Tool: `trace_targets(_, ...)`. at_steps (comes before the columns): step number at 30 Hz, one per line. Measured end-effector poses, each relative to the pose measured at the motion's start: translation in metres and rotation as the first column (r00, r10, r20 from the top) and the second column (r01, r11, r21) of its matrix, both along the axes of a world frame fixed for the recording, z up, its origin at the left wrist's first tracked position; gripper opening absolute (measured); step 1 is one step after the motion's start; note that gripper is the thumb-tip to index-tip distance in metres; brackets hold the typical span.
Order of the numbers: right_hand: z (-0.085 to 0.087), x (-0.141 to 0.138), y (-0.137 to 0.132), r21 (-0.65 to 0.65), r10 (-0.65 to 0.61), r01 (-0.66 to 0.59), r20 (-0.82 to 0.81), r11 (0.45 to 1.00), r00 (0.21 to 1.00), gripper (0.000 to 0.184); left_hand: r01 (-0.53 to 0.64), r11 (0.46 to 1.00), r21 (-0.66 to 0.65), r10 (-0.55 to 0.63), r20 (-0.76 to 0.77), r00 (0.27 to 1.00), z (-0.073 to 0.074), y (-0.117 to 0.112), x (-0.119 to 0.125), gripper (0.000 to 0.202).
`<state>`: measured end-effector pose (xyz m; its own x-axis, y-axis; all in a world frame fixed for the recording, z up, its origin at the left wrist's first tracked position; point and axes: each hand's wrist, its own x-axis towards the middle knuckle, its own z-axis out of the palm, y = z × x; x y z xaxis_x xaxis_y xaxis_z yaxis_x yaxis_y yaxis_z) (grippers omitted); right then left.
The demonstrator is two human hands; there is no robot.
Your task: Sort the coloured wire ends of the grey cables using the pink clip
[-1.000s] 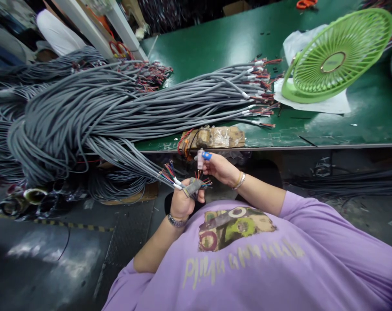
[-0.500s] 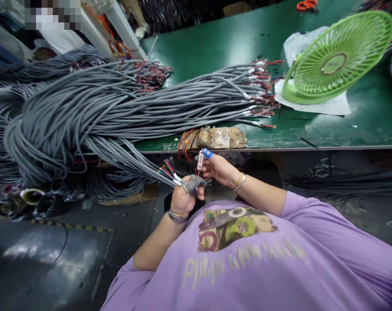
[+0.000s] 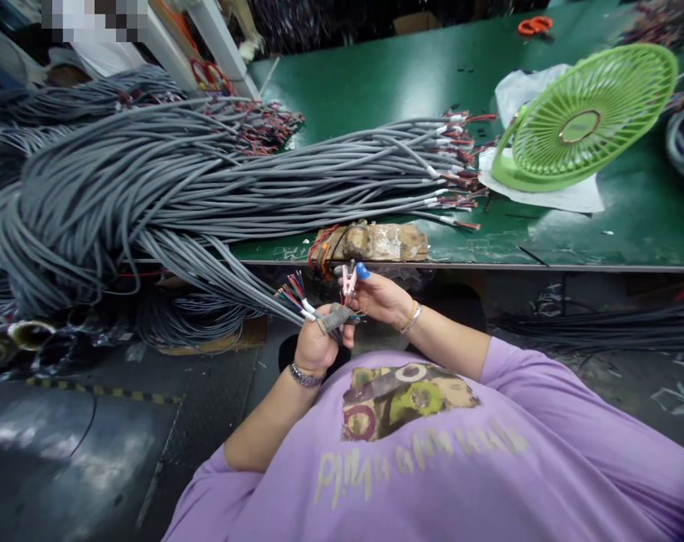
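My left hand is closed round the ends of several grey cables in front of the bench edge. A grey wrapping shows at its thumb. Fanned-out coloured wires stick out beside this hand. My right hand, with a blue cover on one fingertip, grips a small pink V-shaped tool that looks like thread snips. Its lower end is close to thin wires at my left fingertips; whether it touches them I cannot tell.
A large pile of grey cables with stripped ends lies across the green bench. A taped wooden block sits at the front edge. To the right stands a green fan; orange-handled scissors lie at the back.
The pink snips have turned in my right hand and now show a V of two arms. My left hand keeps its hold on the cables. The view has shifted slightly.
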<state>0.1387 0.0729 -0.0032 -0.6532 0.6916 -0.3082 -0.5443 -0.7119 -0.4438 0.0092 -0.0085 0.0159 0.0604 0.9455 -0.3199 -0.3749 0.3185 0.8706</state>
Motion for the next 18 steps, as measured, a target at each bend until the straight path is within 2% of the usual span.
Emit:
trace_targets(6, -0.003, -0.005, 0.000, -0.016, -0.050, 0.049, -0.061, 0.999, 0.997, 0.026, -0.008, 1.000, -0.019, 0.008, -0.006, 1.000, -0.002, 0.000, 0.000, 0.033)
trace_targets(14, -0.005, 0.000, -0.004, -0.045, 0.045, -0.050, -0.093, 0.998, 0.995, 0.048, 0.007, 1.000, 0.000, -0.007, -0.015, 1.000, 0.001, -0.006, 0.002, 0.032)
trace_targets(18, -0.005, 0.001, -0.004, -0.029, 0.081, -0.083, -0.082, 0.996, 0.993, 0.047, -0.026, 0.999, 0.043, 0.027, -0.032, 0.999, 0.002, -0.013, 0.003, 0.030)
